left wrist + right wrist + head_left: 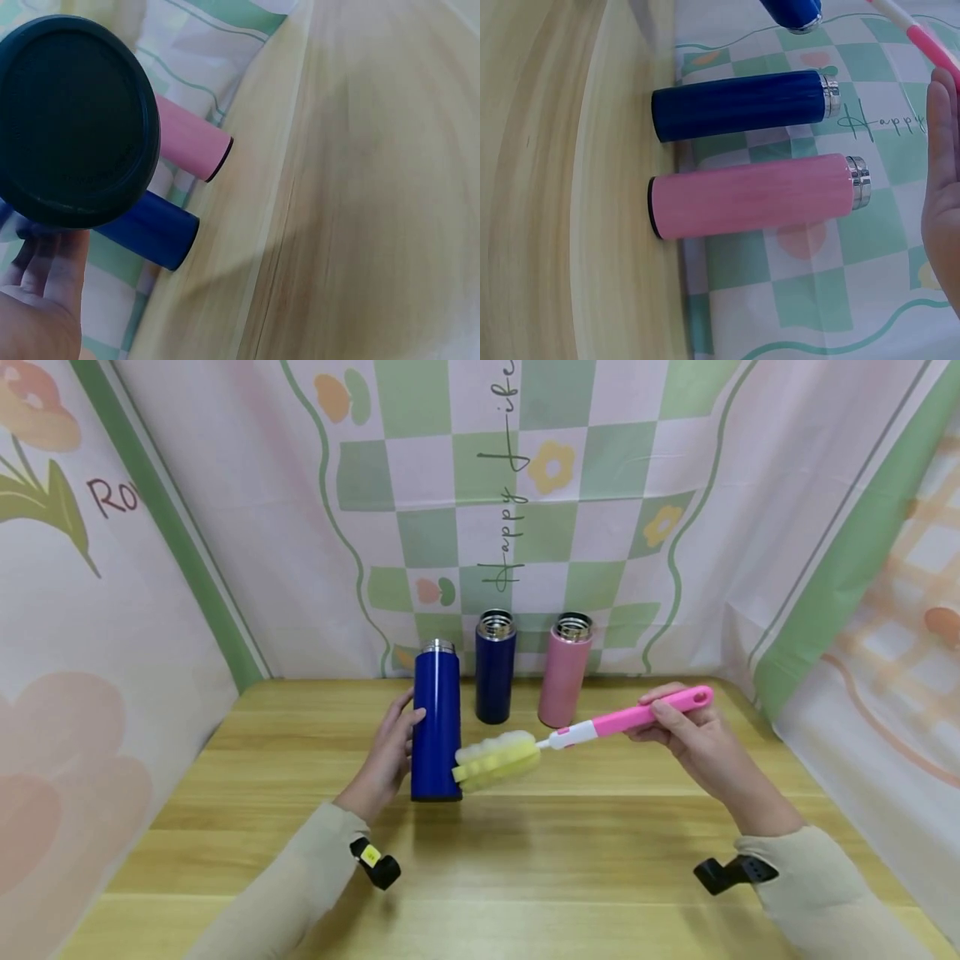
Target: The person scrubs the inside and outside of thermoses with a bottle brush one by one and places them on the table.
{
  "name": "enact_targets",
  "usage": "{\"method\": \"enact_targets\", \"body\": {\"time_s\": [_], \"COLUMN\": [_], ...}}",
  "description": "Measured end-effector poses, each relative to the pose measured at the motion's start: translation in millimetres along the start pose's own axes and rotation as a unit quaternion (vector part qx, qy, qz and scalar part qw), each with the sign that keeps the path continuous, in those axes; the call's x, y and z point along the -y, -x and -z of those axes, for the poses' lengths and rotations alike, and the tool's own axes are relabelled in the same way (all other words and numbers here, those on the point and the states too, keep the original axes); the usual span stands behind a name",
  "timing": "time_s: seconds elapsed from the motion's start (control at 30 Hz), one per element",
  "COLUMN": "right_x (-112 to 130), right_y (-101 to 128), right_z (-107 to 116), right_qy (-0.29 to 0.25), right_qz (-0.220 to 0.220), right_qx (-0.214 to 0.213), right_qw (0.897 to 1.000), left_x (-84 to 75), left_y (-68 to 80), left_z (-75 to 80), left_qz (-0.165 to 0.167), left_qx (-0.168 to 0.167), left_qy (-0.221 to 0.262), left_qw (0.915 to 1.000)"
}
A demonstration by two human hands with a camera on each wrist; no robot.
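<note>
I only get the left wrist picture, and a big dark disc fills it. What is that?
Observer: The base of a blue bottle; the left hand holds its side.
Operator: Is the other hand doing anything?
Observer: The right hand grips a pink-handled sponge brush.
Operator: Where is the sponge?
Observer: Its yellow sponge head lies against the bottle's lower side, outside it.

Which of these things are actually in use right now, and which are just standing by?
In use: bright blue flask, held by the left hand; sponge brush, held by the right hand.

Standing by: dark blue flask; pink flask.
</note>
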State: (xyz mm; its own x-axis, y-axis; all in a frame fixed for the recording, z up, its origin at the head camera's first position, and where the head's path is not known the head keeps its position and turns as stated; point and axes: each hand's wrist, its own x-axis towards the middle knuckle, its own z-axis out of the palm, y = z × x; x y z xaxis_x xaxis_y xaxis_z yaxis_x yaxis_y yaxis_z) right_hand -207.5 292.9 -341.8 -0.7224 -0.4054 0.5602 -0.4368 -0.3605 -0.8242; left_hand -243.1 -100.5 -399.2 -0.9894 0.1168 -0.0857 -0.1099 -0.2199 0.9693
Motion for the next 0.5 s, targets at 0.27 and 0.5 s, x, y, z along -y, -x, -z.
{"method": "enact_targets", "body": {"time_s": [0.27, 0.5], "right_x": [1.0, -0.3], "right_y": [-2.0, -2.0], "right_z": [-1.1, -0.3], "right_qy": [0.003, 0.000], "right_qz": [0.005, 0.014], "right_qx": [-0.033, -0.039], "right_qw": [0.999, 0.999], "left_x": [2.1, 3.8], "left_y": [1.3, 4.0], "left_z": [-1.1, -1.6], "left_qz": [-0.004, 0.002], "left_qx": [0.024, 0.044], "left_qy": [-0.037, -0.050], "left_qw": [0.9990, 0.9978]}}
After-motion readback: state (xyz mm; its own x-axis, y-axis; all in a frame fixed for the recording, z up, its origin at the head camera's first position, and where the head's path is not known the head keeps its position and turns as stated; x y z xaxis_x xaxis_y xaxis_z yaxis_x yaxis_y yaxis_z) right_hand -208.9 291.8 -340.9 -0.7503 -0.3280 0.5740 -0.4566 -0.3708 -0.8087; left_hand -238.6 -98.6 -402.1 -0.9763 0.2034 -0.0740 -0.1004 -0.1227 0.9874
